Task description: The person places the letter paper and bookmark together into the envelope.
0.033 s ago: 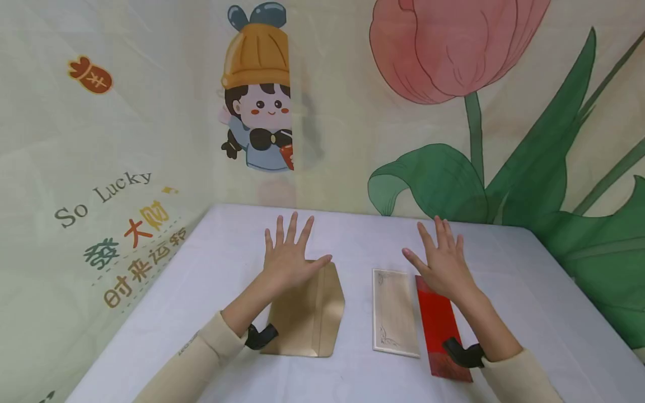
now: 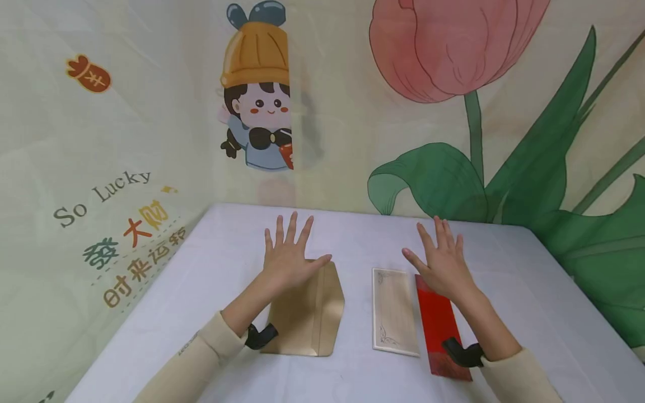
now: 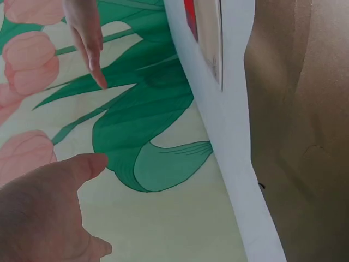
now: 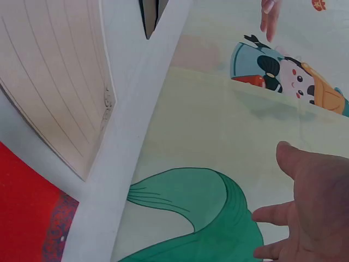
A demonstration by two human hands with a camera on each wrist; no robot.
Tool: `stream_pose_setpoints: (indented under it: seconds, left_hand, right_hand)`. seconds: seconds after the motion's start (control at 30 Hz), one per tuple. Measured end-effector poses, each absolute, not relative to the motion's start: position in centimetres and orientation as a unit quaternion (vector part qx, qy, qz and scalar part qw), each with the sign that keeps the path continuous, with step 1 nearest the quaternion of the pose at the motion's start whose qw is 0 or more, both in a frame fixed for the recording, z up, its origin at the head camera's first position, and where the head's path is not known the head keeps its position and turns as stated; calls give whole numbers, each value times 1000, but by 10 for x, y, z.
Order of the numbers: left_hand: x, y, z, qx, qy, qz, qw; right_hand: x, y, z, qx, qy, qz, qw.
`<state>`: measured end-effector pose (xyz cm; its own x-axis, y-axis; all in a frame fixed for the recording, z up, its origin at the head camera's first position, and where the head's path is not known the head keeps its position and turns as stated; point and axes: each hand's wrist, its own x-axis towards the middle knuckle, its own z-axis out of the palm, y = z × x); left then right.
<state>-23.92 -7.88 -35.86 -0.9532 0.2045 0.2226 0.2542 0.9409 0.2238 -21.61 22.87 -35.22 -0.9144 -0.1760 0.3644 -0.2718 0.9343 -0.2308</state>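
Note:
My left hand (image 2: 287, 266) is held over a brown envelope (image 2: 297, 327), its fingers spread and straight. Part of the envelope's far end is hidden behind that hand. A cream card (image 2: 395, 310) with faint lines and ornamental corners lies flat to the envelope's right. Beside the card is a red paper packet (image 2: 439, 327), slightly slanted. Above the packet's far end hovers my right hand (image 2: 447, 270), fingers extended, holding nothing. In the right wrist view the card (image 4: 60, 71) and the packet (image 4: 27, 213) lie apart, with a strip of white between them.
A white-covered table (image 2: 232, 235) carries all three paper pieces. Behind it hangs a patterned cloth (image 2: 332, 112) with a tulip and a cartoon figure. Each wrist wears a black strap (image 2: 261, 336).

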Motion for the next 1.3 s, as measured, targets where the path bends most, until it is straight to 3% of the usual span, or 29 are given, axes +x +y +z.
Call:
stream_pose_setpoints:
  seconds: [0.17,0.33,0.53,0.67,0.87,1.1,1.17,1.3]
  left_hand:
    - [-236,-80,-368,-120,-979,-133,97]
    - [-226,-83,-401,-126,-979,-141,74]
    - [-220,-85,-448,-123,-979,-156,56]
    - [-221,-84,-466,-119,-980,-150,51]
    - [-221,-84,-473,-110,-978,-166,59]
    - [-224,-82,-470,-101,-967,-220,74]
    - [-224,-82,-470,-98,-965,-233,74]
    - [-224,-83,-468,-90,-962,-249,75]
  right_hand:
    - [-210,213,-361,113,-969,149,161]
    - [-191,161,-382,160,-962,178,130]
    - [-173,107,-415,265,-953,147,15]
    - [-167,98,-431,279,-953,107,-50]
    - [-167,99,-440,284,-952,98,-50]
    - [-182,101,-442,165,-931,325,24]
    - [-189,101,-442,157,-896,414,5]
    - [-198,102,-444,148,-822,541,-96]
